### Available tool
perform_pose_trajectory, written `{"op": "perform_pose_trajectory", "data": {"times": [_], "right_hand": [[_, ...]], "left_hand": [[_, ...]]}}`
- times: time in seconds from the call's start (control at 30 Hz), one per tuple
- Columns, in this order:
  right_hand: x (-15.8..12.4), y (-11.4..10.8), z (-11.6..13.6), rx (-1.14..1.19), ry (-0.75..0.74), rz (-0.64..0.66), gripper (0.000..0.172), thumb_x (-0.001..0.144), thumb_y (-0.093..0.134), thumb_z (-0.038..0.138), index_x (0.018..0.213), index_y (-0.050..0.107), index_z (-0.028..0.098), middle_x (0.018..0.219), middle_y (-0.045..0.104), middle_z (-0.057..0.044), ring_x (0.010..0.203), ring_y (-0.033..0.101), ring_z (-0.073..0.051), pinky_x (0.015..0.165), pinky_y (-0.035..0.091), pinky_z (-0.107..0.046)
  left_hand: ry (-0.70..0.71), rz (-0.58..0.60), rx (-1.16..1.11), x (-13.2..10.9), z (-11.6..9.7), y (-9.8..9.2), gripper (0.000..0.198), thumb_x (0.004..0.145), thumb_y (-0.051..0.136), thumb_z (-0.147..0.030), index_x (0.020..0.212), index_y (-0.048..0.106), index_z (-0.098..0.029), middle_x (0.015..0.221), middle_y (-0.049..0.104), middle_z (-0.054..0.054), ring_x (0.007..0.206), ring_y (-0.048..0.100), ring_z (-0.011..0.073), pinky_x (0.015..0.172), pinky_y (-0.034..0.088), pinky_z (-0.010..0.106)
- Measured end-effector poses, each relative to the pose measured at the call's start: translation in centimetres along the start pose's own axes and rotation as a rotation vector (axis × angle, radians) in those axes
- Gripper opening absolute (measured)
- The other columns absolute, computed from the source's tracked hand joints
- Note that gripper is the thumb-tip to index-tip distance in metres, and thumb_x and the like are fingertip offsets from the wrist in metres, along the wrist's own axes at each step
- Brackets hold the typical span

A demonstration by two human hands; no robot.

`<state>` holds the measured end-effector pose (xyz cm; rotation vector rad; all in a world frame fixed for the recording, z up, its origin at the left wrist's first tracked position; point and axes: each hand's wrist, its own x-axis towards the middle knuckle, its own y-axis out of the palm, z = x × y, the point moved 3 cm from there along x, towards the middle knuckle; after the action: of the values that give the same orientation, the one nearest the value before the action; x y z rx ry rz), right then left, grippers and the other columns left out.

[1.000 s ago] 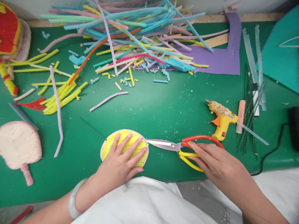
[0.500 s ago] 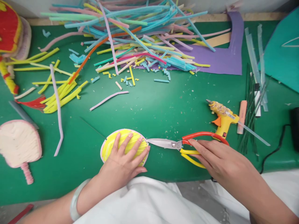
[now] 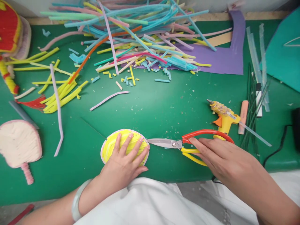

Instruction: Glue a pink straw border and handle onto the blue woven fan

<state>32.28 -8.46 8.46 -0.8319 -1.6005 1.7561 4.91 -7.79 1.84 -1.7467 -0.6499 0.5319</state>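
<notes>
My left hand (image 3: 125,159) lies flat with spread fingers on a yellow oval piece (image 3: 111,147), pressing it to the table. The oval has a pale lilac rim, and its yellow surface is laid in strips. In my right hand (image 3: 229,159) is a pair of scissors (image 3: 164,142) with one red and one yellow handle. The blades look closed, and their tip meets the oval's right edge. A thin dark green wire (image 3: 93,128) runs out from the oval's upper left. My left palm and fingers hide part of the oval.
A yellow glue gun (image 3: 223,117) lies right of the scissors, beside green wires (image 3: 250,115). Fuzzy stems (image 3: 150,18) heap along the back over a purple sheet (image 3: 215,61). A cream paddle-shaped piece (image 3: 20,143) and loose yellow stems (image 3: 62,97) lie left.
My right hand and the scissor handles have shifted slightly to the right and up; the tip stays at the oval's edge. My left hand has hardly moved.
</notes>
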Motion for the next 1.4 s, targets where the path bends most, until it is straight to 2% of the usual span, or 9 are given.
{"op": "perform_pose_trajectory", "data": {"times": [0.43, 1.07, 1.4], "right_hand": [[0.26, -0.49, 0.07, -0.033, -0.005, 0.017, 0.039, 0.096, 0.035, 0.001, 0.127, 0.058, 0.008, 0.102, 0.073, -0.012, 0.086, 0.068, -0.023, 0.077, 0.053, -0.039], [0.26, -0.58, -0.01, -0.013, 0.001, 0.013, 0.04, 0.093, 0.038, -0.001, 0.126, 0.06, 0.007, 0.1, 0.072, -0.011, 0.087, 0.067, -0.024, 0.079, 0.051, -0.038], [0.15, -0.45, 0.01, 0.007, 0.014, 0.027, 0.041, 0.094, 0.038, 0.0, 0.128, 0.059, 0.009, 0.102, 0.072, -0.011, 0.088, 0.067, -0.023, 0.079, 0.051, -0.038]], "left_hand": [[0.005, -0.028, -0.021, -0.03, -0.03, 0.11, 0.058, 0.084, 0.062, -0.062, 0.127, 0.066, -0.024, 0.13, 0.065, 0.007, 0.13, 0.043, 0.0436, 0.116, 0.012, 0.067], [-0.002, -0.026, 0.002, -0.09, -0.15, 0.2, 0.056, 0.087, 0.059, -0.061, 0.128, 0.066, -0.024, 0.129, 0.066, 0.009, 0.13, 0.046, 0.0424, 0.116, 0.013, 0.067], [-0.012, -0.028, -0.034, -0.27, -0.07, 0.33, 0.056, 0.088, 0.058, -0.06, 0.13, 0.064, -0.024, 0.131, 0.065, 0.009, 0.134, 0.042, 0.041, 0.117, 0.011, 0.066]]}}
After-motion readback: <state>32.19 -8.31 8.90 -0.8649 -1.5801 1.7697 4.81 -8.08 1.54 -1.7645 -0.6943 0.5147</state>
